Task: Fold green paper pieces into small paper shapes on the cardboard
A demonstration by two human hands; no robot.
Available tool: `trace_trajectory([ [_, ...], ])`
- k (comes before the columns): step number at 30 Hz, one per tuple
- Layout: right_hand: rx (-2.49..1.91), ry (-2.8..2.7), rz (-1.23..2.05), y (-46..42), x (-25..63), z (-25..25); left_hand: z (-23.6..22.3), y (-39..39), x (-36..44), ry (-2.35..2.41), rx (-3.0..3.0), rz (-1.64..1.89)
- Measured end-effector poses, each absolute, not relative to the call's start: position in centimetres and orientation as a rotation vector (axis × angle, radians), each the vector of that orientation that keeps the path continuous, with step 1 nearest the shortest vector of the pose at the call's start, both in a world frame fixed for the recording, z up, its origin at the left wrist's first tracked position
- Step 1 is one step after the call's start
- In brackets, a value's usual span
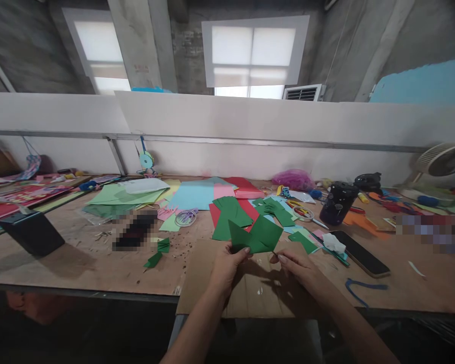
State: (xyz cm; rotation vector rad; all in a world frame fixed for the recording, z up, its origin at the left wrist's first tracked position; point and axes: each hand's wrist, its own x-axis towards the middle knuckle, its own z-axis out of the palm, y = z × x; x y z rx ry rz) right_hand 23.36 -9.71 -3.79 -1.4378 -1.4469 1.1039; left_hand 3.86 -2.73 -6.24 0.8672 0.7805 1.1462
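Note:
My left hand (230, 260) pinches the lower left edge of a folded piece of green paper (256, 237), thumb in front. The paper stands up with creased, pointed flaps spread to both sides. At its lower right corner my right hand (296, 265) is closed in a pinch. A thin dark bit shows at those fingertips, too small to name. Both hands are above a brown cardboard sheet (202, 278) at the table's front edge. Behind them lie more green paper pieces (231, 215) on red paper (216, 215).
Right of my hands are a black phone (360, 253), a crumpled white tissue (333, 242), a dark cup (338, 205) and a blue strip (367, 286). Small green scraps (153, 260) and a black box-shaped object (32, 232) lie left. Coloured sheets (193, 194) cover the back.

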Motion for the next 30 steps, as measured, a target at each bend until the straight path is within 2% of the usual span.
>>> trace_trajectory([
  [30, -1.425, -1.396, 1.126, -9.45, 23.36, -4.72, -5.48, -3.17, 3.83, 0.796, 0.877, 1.102],
])
